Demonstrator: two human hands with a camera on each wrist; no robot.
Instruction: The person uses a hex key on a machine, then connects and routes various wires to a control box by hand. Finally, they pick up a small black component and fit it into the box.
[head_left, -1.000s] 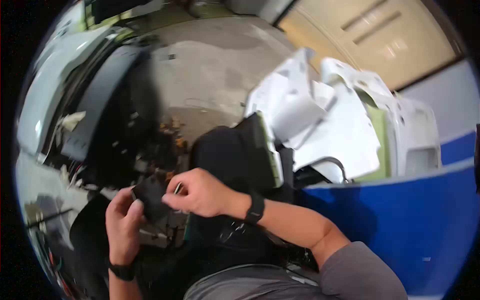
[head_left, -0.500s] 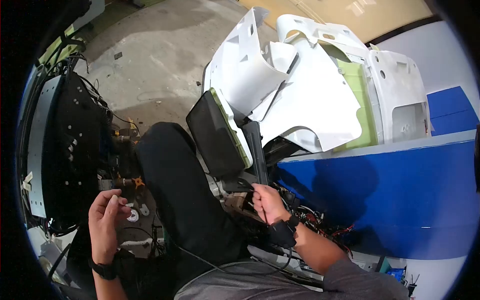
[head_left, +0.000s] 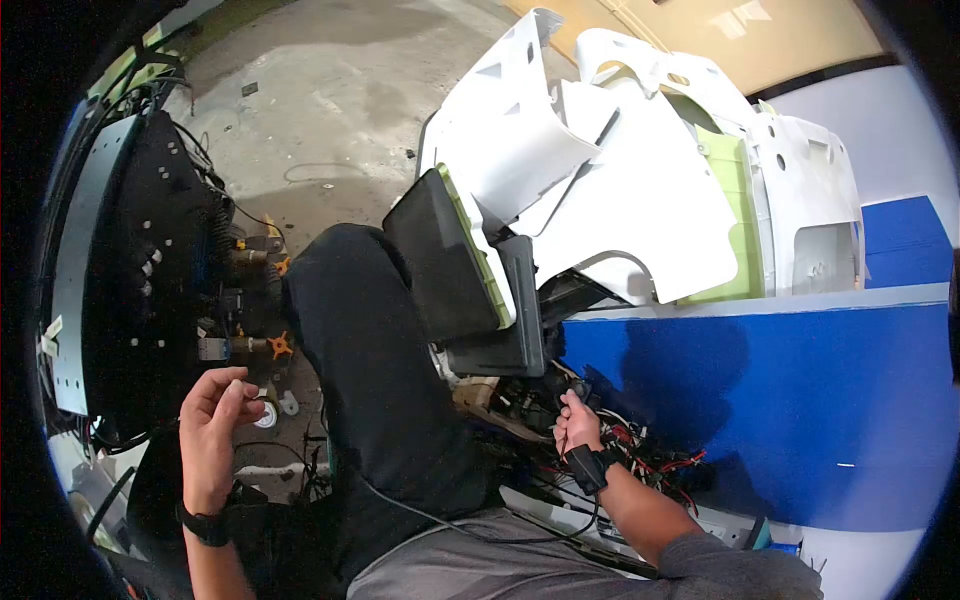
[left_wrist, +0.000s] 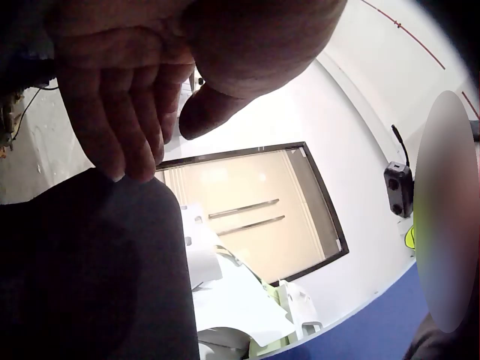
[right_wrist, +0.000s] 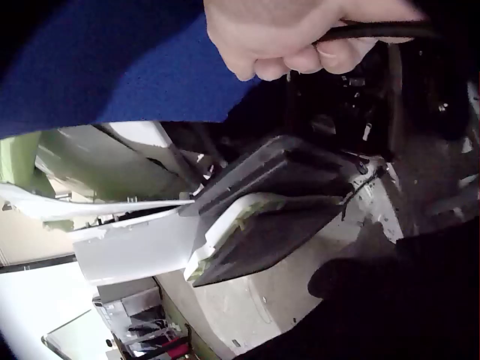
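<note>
The black cable (right_wrist: 375, 31) in the right hand (head_left: 578, 422) looks thin, round and rubber-sheathed, so it should handle as something light and limp that bends wherever it is not supported; its smooth jacket could slip through a loose hold, and a hard tug might strain whatever connector it ends in, which the pictures do not show. The safest place to take it is probably close to where it enters the tangle, with the fingers wrapped round the sheath and not pinching it at one spot. That is roughly the hold seen now: in the right wrist view the fingers (right_wrist: 289, 56) are curled tight round the cable, which runs out sideways from the fist. The cable sits low in the scene, among a nest of red and black wires (head_left: 655, 470) just below a dark panel with a pale green edge (head_left: 450, 255) and beside a blue wall (head_left: 780, 400). White moulded shells (head_left: 620, 170) are stacked behind the panel. The left hand (head_left: 212, 425) hangs well apart on the other side of the person's dark trouser leg (head_left: 370, 380), palm up, fingers loosely bent toward the thumb and holding nothing that I can make out; a black perforated frame (head_left: 140, 270) with its own cabling stands near it on the concrete floor (head_left: 330, 90)
</note>
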